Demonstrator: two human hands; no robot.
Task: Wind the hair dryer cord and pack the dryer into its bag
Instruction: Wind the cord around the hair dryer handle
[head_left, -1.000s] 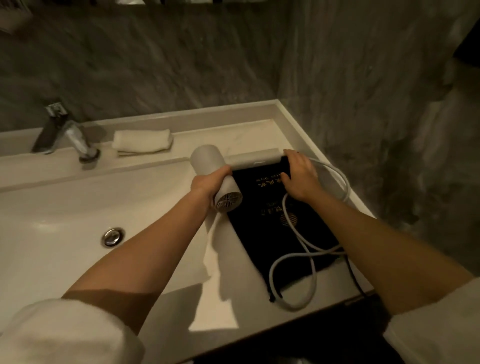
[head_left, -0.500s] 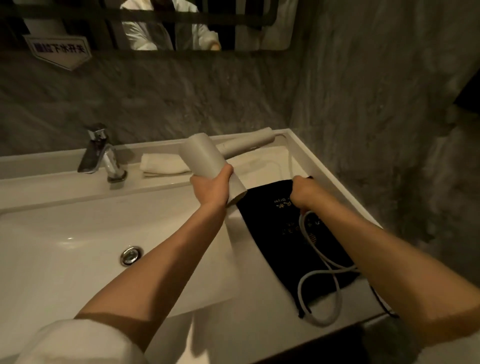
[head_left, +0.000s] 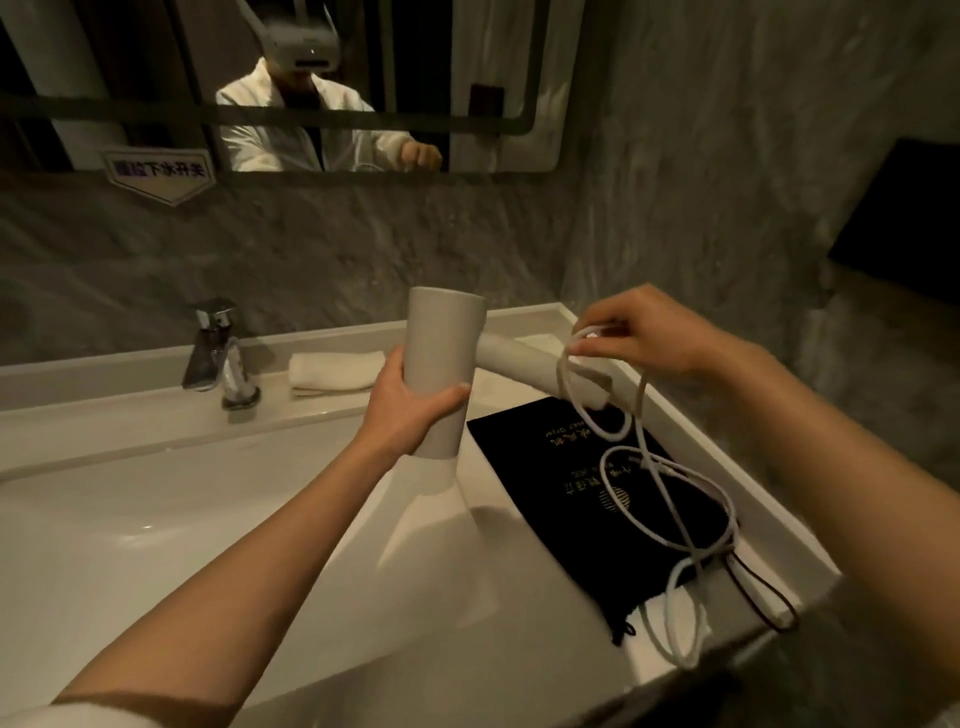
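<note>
Cord-winding step at a washbasin. The left hand (head_left: 410, 400) was closed in a grip around the barrel of the hair dryer (head_left: 441, 364), holding it upright above the basin (head_left: 156, 519), with the handle (head_left: 540, 366) pointing right toward the far right corner of the desk (head_left: 519, 644). The right hand (head_left: 644, 332) pinched the white cord (head_left: 670, 478) between fingers and thumb just above the handle's end, where one loop already lay around the handle; the remaining cord hung down in loose loops onto the black bag (head_left: 587, 499) and trailed over the near edge of the desk. The bag lay flat on the desk to the right of the basin, beneath the handle, its drawstring (head_left: 763, 597) at the near right; whether its mouth was open could not be told. To wind well, the left hand would probably best keep the dryer steady while the right hand laid even, lightly tensioned turns side by side along the handle, feeding slack up from the bag so that the crossed loops did not knot, and avoiding a sharp bend where the cord leaves the handle. Gold lettering and a round emblem were printed on the bag, too small and inverted to read; a sign (head_left: 156, 171) on the far wall bore characters that could not be read with confidence. A tap (head_left: 218, 353) and a folded towel (head_left: 332, 370) stood at the far side.
</note>
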